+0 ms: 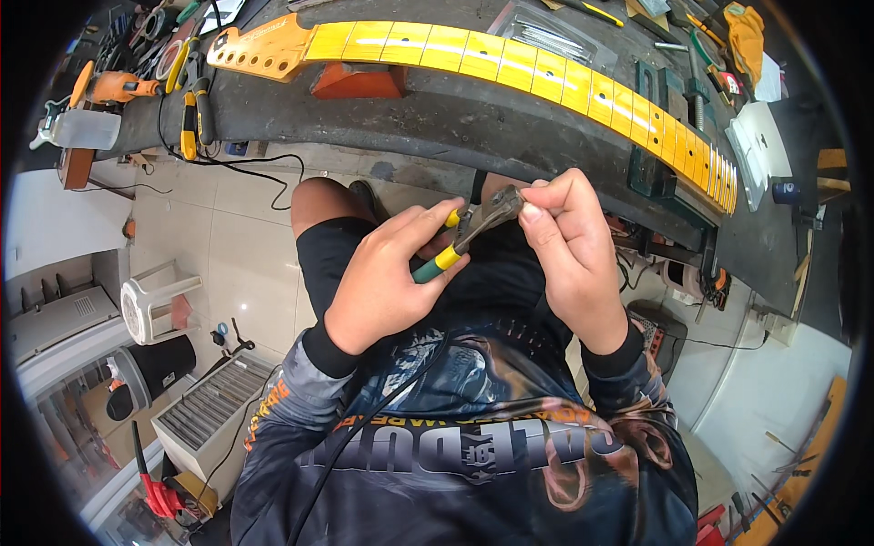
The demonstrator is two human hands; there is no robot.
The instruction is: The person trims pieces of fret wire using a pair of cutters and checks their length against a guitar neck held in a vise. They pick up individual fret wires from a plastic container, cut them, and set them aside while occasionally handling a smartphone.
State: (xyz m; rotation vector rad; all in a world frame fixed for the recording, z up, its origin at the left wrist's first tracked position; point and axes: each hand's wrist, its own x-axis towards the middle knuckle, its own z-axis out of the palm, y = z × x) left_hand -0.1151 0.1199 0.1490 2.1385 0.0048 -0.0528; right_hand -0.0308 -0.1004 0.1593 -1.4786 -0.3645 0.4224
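Note:
My left hand is closed round the green-and-yellow handles of a pair of pliers, held above my lap. The metal jaws point up and to the right. At their tip, my right hand has thumb and forefinger pinched together; whatever lies between them is too small to make out. Beyond both hands, a guitar neck with a yellow fretboard lies across the bench. A red block sits beneath its headstock end, and a vise stands under the other end.
The dark workbench runs across the far side. Yellow-and-black cutters, an orange tool and a clear bottle stand at its left. A clear tray lies behind the neck. A white stool is on the floor at left.

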